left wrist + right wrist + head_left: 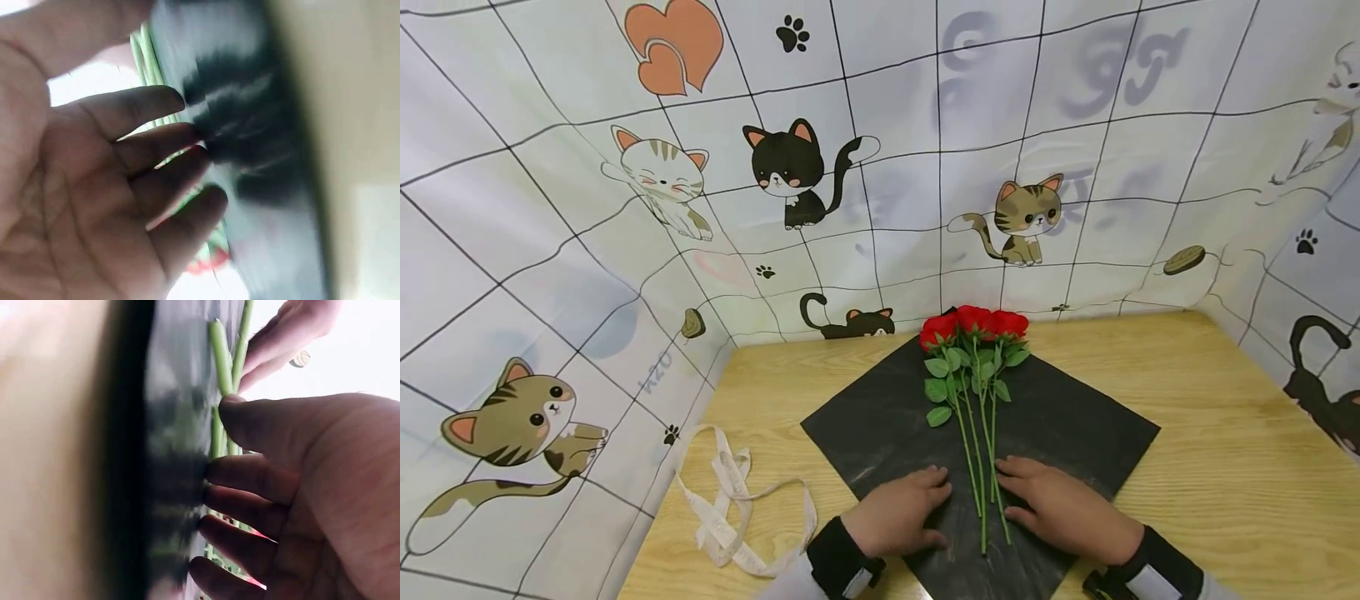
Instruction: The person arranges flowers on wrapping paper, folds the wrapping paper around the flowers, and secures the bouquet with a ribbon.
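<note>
Three red roses (974,323) with green leaves and long stems lie together on a black sheet (1075,417), which is set cornerwise on the wooden table. Their blooms point to the far corner of the sheet. My left hand (897,512) rests on the sheet just left of the stems, fingers extended. On the other side, my right hand (1063,510) lies with its fingers spread and its fingertips right at the stems. In the right wrist view the thumb overlaps a green stem (220,359). The left wrist view shows the left fingertips touching the dark sheet (269,237).
A loosely curled white ribbon (724,521) with faint print lies on the table (1217,433), left of the sheet. Behind and along both sides stands a white cloth wall (910,208) with black grid lines and cat drawings.
</note>
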`<state>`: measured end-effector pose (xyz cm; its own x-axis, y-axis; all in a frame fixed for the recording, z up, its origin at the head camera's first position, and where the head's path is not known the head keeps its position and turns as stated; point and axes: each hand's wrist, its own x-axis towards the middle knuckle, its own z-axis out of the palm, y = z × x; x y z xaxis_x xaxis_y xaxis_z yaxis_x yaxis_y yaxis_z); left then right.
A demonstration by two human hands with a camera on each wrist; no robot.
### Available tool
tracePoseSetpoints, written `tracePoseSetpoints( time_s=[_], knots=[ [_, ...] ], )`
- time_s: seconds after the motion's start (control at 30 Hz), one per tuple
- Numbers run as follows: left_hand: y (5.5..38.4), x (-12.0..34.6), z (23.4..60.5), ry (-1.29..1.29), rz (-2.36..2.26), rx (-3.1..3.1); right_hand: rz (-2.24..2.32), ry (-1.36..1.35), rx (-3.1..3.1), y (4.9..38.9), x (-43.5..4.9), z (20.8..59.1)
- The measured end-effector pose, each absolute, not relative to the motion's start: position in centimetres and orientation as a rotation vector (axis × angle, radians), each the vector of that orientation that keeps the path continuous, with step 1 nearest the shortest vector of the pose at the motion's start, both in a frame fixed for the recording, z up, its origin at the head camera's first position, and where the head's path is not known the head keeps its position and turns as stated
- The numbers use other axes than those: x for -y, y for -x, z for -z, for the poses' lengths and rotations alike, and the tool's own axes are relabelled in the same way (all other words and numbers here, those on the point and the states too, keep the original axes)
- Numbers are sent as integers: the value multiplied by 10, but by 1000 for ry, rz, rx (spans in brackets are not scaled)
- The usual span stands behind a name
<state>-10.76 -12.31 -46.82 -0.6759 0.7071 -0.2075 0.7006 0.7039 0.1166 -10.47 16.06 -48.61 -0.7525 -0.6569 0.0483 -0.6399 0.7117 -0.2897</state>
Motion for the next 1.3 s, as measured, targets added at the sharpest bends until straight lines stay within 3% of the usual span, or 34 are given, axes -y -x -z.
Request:
tracePoseSetpoints(
  time_s=[0.27,0.67,1.13,1.3],
  knots=[
    [80,113,476,-1330,-19,-2494,419,1001,-2775,100,-161,488],
    [81,110,475,-1436,-5,-2650,450,1091,-2572,88,-175,484],
    [79,127,472,-1295,-120,-2575,380,1197,-2679,68,-196,495],
    [74,128,470,-1367,-75,-2654,405,1272,-2704,69,-199,494]
  ],
)
